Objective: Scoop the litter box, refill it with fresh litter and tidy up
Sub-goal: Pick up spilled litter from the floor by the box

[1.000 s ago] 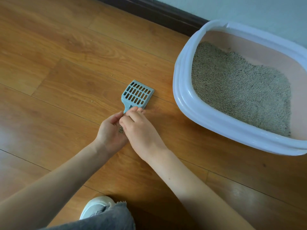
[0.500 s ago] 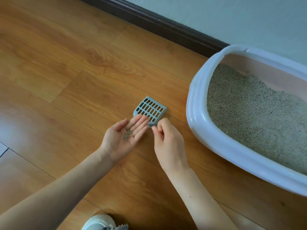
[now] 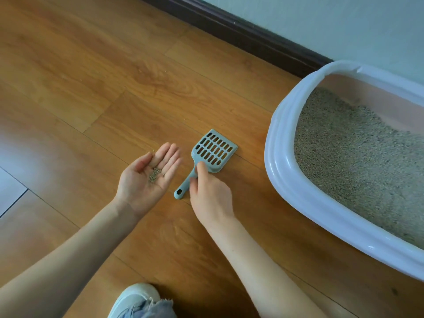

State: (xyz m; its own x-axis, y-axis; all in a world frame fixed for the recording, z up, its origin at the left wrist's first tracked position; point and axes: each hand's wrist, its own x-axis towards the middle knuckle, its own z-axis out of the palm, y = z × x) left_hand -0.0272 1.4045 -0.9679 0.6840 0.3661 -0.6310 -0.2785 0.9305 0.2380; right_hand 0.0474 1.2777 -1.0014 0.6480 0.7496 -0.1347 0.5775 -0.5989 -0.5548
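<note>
Centre of frame, on wood floor (image 3: 96, 92): left hand (image 3: 146, 180) flat, palm up, cupping litter grains (image 3: 155, 175); right hand (image 3: 210, 193) pinching scoop (image 3: 212, 154) handle; litter box (image 3: 298, 191) at right edge, beside scoop

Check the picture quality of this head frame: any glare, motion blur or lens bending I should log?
Head view: pale window-like glare washes the floor at left; the baseboard and litter box rim bow, a wide-angle effect; the right hand looks slightly soft over the scoop handle, while the left hand and its litter grains are fairly sharp; light is soft, shadows faint.
</note>
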